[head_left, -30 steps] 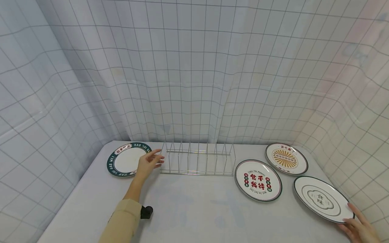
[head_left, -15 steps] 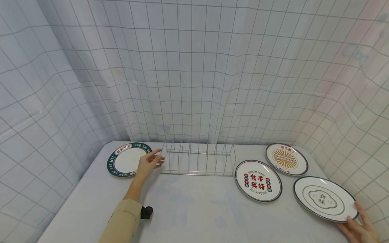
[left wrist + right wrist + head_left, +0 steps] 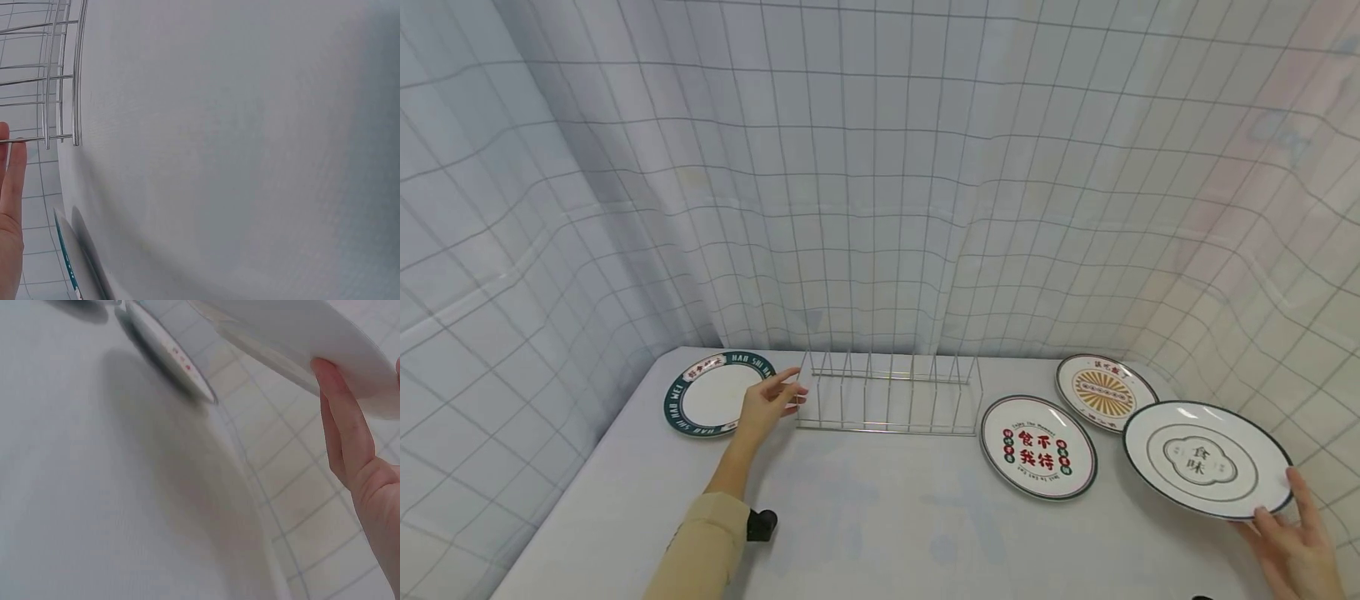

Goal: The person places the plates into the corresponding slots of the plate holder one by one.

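Note:
My right hand [image 3: 1288,533] grips the near right rim of a white plate [image 3: 1206,460] with a dark edge and a framed emblem. The thumb lies on the top face, and fingers [image 3: 347,419] support the underside in the right wrist view. That plate is raised above the table, its shadow [image 3: 181,469] showing below. At the left end of a wire plate rack [image 3: 883,431], my left hand [image 3: 765,404] holds the end wire with its fingertips. In the left wrist view, fingers [image 3: 14,181] meet the rack's end wire [image 3: 37,139]. No plates stand in the rack.
A green-rimmed plate [image 3: 711,398] lies left of the rack. Right of it lies a plate with red characters [image 3: 1037,450], and behind that a sunburst plate [image 3: 1105,392], partly overlapped by the raised one. Checked curtain [image 3: 880,208] encloses the white table [image 3: 880,517].
My right hand has raised the plate with the emblem up and away from the table, now overlapping the sunburst plate in view. The left hand and rack have stayed put.

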Action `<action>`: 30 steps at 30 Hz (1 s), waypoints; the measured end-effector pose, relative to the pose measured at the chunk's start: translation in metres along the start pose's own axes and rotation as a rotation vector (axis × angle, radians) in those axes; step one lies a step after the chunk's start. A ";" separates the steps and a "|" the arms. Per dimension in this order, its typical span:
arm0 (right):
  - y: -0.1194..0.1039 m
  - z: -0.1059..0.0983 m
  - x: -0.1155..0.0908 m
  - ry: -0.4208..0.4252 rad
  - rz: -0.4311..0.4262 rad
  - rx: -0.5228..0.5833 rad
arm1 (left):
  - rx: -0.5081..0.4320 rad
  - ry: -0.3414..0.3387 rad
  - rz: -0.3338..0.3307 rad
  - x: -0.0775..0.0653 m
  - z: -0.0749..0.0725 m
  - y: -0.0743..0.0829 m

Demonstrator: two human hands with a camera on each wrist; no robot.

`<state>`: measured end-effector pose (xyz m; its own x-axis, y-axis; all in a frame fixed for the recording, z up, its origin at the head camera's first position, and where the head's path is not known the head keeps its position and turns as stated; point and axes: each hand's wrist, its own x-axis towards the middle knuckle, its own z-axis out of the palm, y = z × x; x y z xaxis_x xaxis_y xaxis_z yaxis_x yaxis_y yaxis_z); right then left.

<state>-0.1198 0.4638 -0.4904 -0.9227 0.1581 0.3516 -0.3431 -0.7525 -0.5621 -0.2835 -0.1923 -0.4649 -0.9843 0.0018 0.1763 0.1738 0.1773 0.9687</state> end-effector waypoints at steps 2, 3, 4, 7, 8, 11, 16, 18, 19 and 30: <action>0.004 0.021 0.011 -0.034 -0.014 -0.035 | 0.000 0.005 -0.001 -0.001 -0.001 0.000; 0.007 0.031 0.017 -0.055 -0.015 -0.040 | -0.002 0.008 -0.002 -0.001 -0.001 0.000; 0.011 0.042 0.023 -0.069 -0.023 -0.056 | -0.002 0.009 -0.003 -0.001 -0.001 0.000; 0.026 0.069 0.041 -0.149 -0.029 -0.046 | -0.012 0.008 -0.003 -0.002 -0.001 -0.001; 0.032 0.077 0.046 -0.173 -0.027 -0.058 | -0.015 0.008 -0.003 -0.002 -0.001 -0.001; 0.051 0.101 0.062 -0.193 -0.021 -0.146 | -0.022 0.011 -0.001 -0.002 -0.001 -0.002; 0.087 0.141 0.086 -0.182 0.042 -0.268 | -0.027 0.017 0.005 -0.002 0.001 -0.002; 0.102 0.156 0.094 -0.187 0.086 -0.291 | -0.028 0.018 0.008 -0.002 0.001 -0.002; 0.109 0.163 0.098 -0.189 0.104 -0.303 | -0.028 0.021 0.008 -0.002 0.001 -0.002; 0.190 0.235 0.126 -0.178 0.309 -0.423 | -0.011 0.025 0.011 -0.002 0.001 -0.004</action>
<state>-0.2598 0.1907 -0.3769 -0.9602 -0.1675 0.2233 -0.1359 -0.4181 -0.8982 -0.2824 -0.1918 -0.4692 -0.9814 -0.0211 0.1910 0.1849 0.1670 0.9685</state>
